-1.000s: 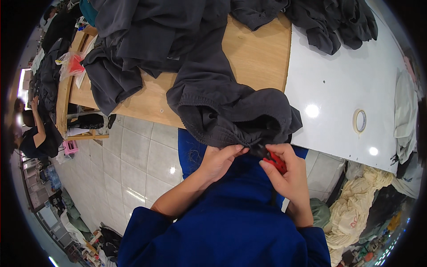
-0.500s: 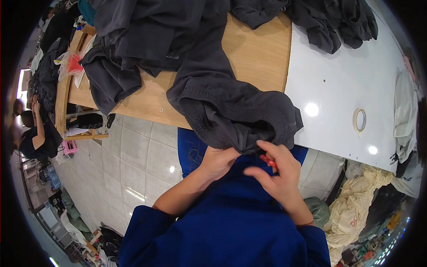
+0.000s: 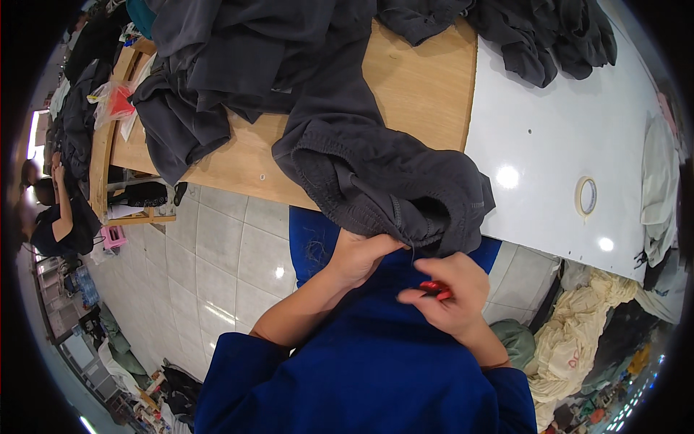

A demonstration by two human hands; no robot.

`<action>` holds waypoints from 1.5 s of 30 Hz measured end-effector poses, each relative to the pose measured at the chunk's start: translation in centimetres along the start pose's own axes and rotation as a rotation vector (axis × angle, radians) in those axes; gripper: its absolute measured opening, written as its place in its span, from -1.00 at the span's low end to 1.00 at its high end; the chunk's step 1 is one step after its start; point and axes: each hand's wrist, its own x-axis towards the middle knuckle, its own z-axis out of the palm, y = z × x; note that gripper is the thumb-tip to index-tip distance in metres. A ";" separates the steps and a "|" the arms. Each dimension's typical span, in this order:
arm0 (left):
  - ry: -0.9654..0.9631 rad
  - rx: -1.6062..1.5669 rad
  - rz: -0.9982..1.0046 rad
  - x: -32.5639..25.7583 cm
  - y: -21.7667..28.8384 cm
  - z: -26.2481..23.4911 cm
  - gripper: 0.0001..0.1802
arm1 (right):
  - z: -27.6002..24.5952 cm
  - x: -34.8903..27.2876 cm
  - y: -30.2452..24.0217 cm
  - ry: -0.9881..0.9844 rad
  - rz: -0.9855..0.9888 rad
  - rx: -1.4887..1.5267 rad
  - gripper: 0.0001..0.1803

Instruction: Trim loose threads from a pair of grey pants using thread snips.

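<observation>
A dark grey garment (image 3: pixel 405 163) with a gathered, elastic-looking waistband lies over the table's near edge, its waist opening facing me. My left hand (image 3: pixel 361 254) pinches the near rim of that waistband between thumb and fingers. Just right of it, my right hand (image 3: pixel 454 289) is curled round small red-handled thread snips (image 3: pixel 436 290), apart from the cloth; their blades are mostly hidden. A thin dark thread (image 3: pixel 413 254) hangs from the waistband between my hands. Loose thread clippings (image 3: pixel 316 250) cling to the blue cloth on my lap.
More dark grey garments (image 3: pixel 238 50) are heaped on the wooden tabletop (image 3: pixel 419 79). A tape roll (image 3: pixel 585 196) lies on the white tabletop (image 3: pixel 542 159) at right. Cream cloth bundles (image 3: pixel 578 333) sit below it. Another person (image 3: pixel 61 217) is at far left.
My right hand with the snips has drawn back toward me, away from the waistband, and its fingers have curled. My left hand and the held rim have shifted slightly right.
</observation>
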 end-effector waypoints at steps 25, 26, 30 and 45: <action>-0.061 -0.076 0.031 -0.4 -1.0 -0.6 -0.57 | -0.9 0.2 -0.4 0.032 0.129 -0.247 -0.60; -0.105 -0.090 0.050 -0.4 -1.2 -0.9 -0.57 | -0.9 0.2 -0.4 0.035 0.129 -0.242 -0.60; -0.044 -0.099 0.031 -0.6 -1.1 -0.5 -0.57 | -0.7 0.2 -0.5 0.039 0.143 -0.240 -0.61; -0.087 -0.108 0.058 -0.7 -1.1 -0.4 -0.61 | -0.6 0.0 -0.5 0.055 0.124 -0.256 -0.63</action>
